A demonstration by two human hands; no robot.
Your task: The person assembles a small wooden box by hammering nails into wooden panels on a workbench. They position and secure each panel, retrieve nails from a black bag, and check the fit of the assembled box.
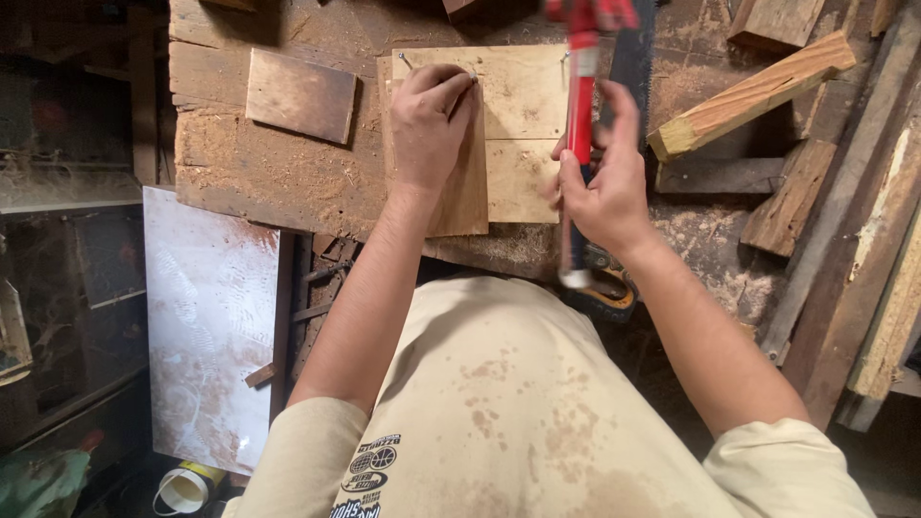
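My left hand (429, 120) rests on a brown wooden board (460, 192) and pinches a small nail (473, 74) upright near the top edge of a pale plywood panel (523, 105). My right hand (604, 182) grips the red handle of a hammer (580, 105), raised above the panel; its head at the top of the view is blurred. Another nail (405, 60) sticks up at the panel's top left corner. Both boards lie on a sawdust-covered workbench (269, 173).
A small dark wood square (299, 94) lies left on the bench. Lumber offcuts (753, 96) and planks (854, 249) pile up at right. A hand saw (633, 58) lies behind the hammer. A white sheet (211, 317) leans below the bench, a white cup (185, 487) beneath it.
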